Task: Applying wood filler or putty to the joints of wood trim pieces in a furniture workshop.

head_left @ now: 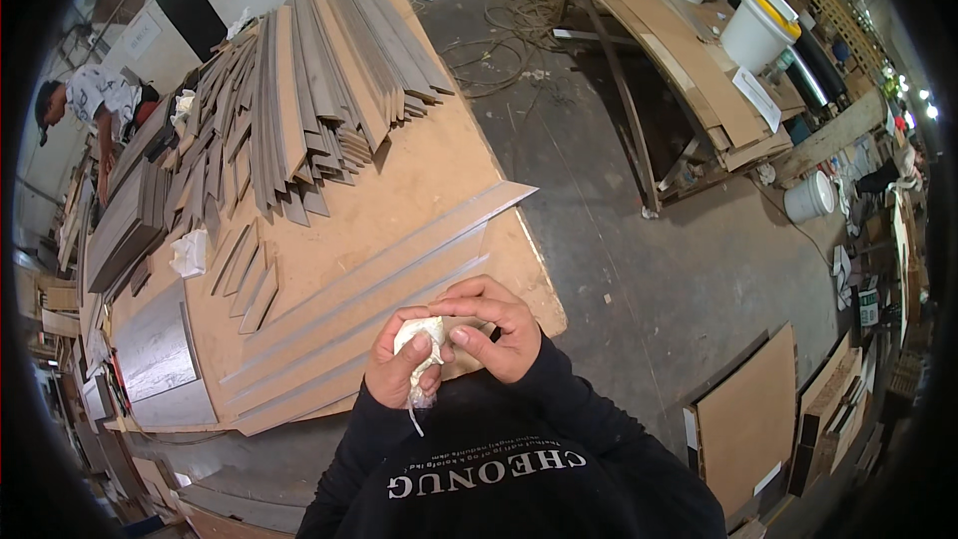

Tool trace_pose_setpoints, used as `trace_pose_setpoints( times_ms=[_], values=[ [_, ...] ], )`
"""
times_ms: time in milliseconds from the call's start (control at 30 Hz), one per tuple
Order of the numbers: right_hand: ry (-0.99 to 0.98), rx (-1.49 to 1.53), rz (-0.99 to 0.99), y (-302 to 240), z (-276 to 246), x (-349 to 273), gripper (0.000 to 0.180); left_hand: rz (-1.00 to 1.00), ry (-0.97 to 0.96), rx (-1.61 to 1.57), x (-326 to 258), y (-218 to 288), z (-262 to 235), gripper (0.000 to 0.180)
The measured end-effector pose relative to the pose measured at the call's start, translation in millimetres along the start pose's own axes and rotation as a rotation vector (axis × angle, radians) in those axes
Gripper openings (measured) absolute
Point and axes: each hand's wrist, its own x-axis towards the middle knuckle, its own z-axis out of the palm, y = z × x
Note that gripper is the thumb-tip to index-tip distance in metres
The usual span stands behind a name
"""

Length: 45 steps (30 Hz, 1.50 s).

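Workshop table (429, 160) strewn with planks (274, 110), and over its near edge our left hand (387, 371) pinches a pale wad (411, 330) between thumb and fingers, our right hand (511, 337) curled beside it; likely light, soft, best gripped around its bunched middle.

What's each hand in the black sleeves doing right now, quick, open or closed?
Left hand: closed, holding a crumpled white bundle.
Right hand: partly curled, close by the bundle; can't tell whether it grips anything.
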Motion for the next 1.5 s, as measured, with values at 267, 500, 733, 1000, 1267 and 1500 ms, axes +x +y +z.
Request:
trace_pose_setpoints(
  times_ms=[267, 500, 733, 1000, 1267, 1500],
  values=[
    [0.024, -0.030, 0.000, 1.0, 0.0, -1.9, 0.024, 0.038, 0.054, 0.085, -2.4, -1.8, 1.9, 0.030],
    [0.124, -0.289, -0.079, 0.6, 2.1, -2.4, 0.022, 0.389, 0.166, 0.567, -4.6, -6.8, 2.9, 0.030],
    [0.155, -0.387, -0.122, -1.9, 4.3, -2.5, 0.023, 0.472, 0.189, 0.705, -7.5, -7.4, 4.1, 0.028],
    [0.229, -0.487, -0.205, -1.2, 5.7, -0.8, 0.019, 0.512, 0.205, 0.739, -10.4, -5.9, 8.7, 0.027],
    [0.260, -0.611, -0.223, -2.3, 4.2, -0.8, 0.014, 0.612, 0.253, 0.966, -12.6, -2.9, 12.9, 0.028],
    [0.261, -0.607, -0.205, -2.7, 3.9, -1.3, 0.012, 0.724, 0.213, 1.054, -10.3, -3.5, 13.5, 0.031]
  ],
)
